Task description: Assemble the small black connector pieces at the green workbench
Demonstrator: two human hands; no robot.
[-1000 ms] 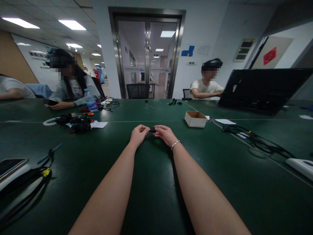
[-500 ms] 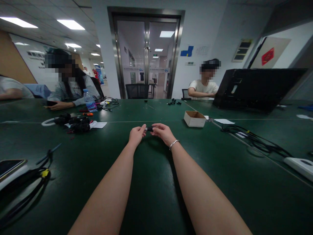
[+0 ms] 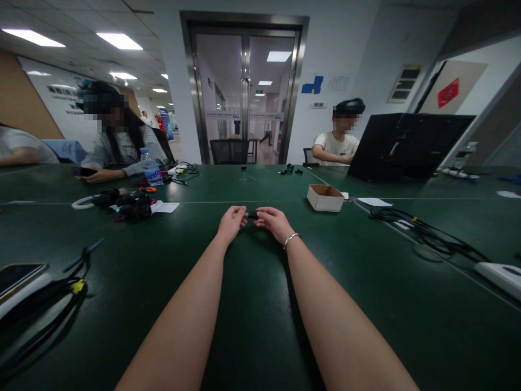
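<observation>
Dark green surface (image 3: 252, 304) runs forward from the wearer; glass door (image 3: 220, 81) well beyond the hands. Left hand (image 3: 230, 225) and right hand (image 3: 274, 224) near each other, fingertips facing, a small black piece (image 3: 252, 215) between them. Right fingers pinched on its dark end; left thumb and fingers appear closed on the lighter, metallic-looking end. One part or two joined: too small to tell. Contact between piece and surface: cannot tell. Step in hand, judged: two-handed handling of the piece, its ends lying roughly in line from hand to hand. Next move, judged, calls for both pinches steady and level, since so small a thing could slip if twisted. Open cardboard box (image 3: 324, 204) beyond and to the right of the right hand, well apart; small black bits (image 3: 288, 170) farther ahead. Out past the left hand, on its left: a black tangle (image 3: 136, 210) beside white paper (image 3: 167, 207), with a water bottle (image 3: 151, 169) behind. Coiled cable (image 3: 431, 232) well right of the right hand.
</observation>
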